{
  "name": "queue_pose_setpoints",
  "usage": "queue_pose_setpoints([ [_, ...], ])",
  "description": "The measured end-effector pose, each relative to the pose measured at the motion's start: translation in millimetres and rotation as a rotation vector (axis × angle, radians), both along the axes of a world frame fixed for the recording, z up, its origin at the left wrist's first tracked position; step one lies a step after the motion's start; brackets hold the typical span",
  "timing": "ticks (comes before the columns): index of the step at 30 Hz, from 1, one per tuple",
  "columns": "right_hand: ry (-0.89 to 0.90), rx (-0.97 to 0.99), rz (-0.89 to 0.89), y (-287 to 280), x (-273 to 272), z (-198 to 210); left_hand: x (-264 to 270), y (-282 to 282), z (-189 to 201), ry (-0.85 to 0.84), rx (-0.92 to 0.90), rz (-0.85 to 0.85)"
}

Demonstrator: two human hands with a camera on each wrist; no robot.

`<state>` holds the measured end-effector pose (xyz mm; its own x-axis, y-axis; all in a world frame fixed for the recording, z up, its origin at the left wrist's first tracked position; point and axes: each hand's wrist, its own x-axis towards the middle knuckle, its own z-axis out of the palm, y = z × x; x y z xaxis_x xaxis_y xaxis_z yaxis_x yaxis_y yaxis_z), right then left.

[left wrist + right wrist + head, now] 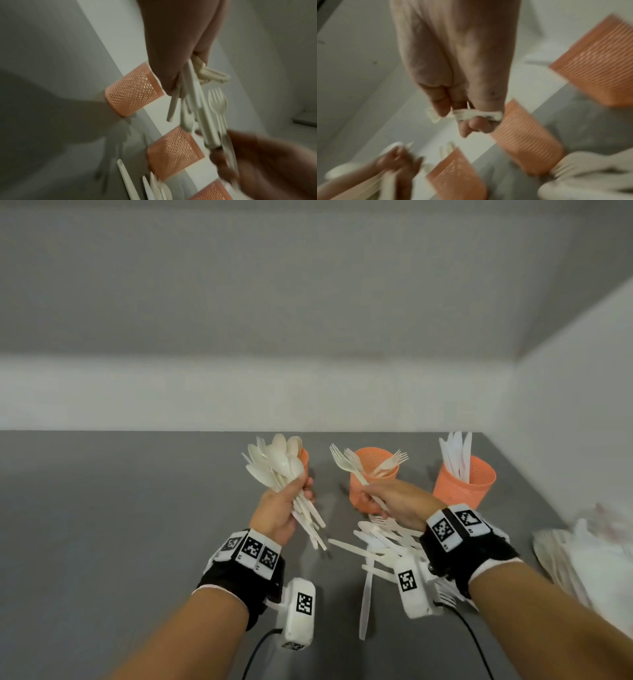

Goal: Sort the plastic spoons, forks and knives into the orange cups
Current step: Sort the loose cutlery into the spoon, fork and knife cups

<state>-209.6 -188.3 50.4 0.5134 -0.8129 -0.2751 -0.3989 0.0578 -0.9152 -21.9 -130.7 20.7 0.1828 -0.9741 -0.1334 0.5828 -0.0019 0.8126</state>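
Observation:
My left hand [301,493] is raised above the table, gripping a thick bunch of white spoons [279,462] by the handles; the bowls fan out in front of the left orange cup [304,457]. In the left wrist view the handles [193,86] stick out below the left hand [178,70]. My right hand [373,496] pinches white forks [347,462] by the handle [477,115], tines up, in front of the middle orange cup [375,474], which holds forks. The right orange cup [464,479] holds knives.
A loose pile of mixed cutlery [380,546] lies on the grey table [137,508] under my right wrist. One knife [365,601] lies nearer me. A white plastic bag with more cutlery [589,556] sits at the right edge. White walls close the back and right.

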Motion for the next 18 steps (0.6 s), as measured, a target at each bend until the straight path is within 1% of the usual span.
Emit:
queue_pose_setpoints([
  [2, -0.05, -0.062, -0.077, 10, 27, -2, -6, 1, -6, -0.042, 0.045, 0.022],
  [3, -0.067, -0.116, -0.125, 16, 40, -2, -9, 1, -7, -0.034, 0.055, 0.032],
  [5, -0.154, -0.198, -0.222, 28, 61, -8, -10, 3, -5, 0.008, 0.009, 0.016],
  [6, -0.168, -0.233, -0.279, 32, 68, -12, -8, 2, -5, 0.034, -0.025, 0.004],
  [8, -0.098, -0.348, -0.352, 38, 78, -17, -4, 3, -4, 0.072, -0.063, -0.019],
  [10, -0.014, -0.462, -0.302, 42, 83, -19, -1, 4, -2, 0.072, -0.07, -0.02],
  [12, 0.063, -0.537, -0.197, 45, 88, -19, 2, 4, -3, 0.027, -0.033, 0.024],
  [14, 0.095, -0.595, -0.196, 47, 90, -16, 5, 5, -3, -0.037, 0.001, 0.076],
  [15, 0.048, -0.633, -0.241, 47, 90, -13, 6, 6, -2, -0.079, -0.008, 0.092],
  [16, -0.035, -0.649, -0.275, 48, 92, -8, 7, 8, 0, -0.136, -0.028, 0.112],
  [17, -0.124, -0.659, -0.259, 50, 93, -2, 5, 10, 3, -0.195, -0.054, 0.132],
  [18, -0.16, -0.66, -0.199, 53, 95, 5, 5, 13, 4, -0.25, -0.083, 0.156],
])
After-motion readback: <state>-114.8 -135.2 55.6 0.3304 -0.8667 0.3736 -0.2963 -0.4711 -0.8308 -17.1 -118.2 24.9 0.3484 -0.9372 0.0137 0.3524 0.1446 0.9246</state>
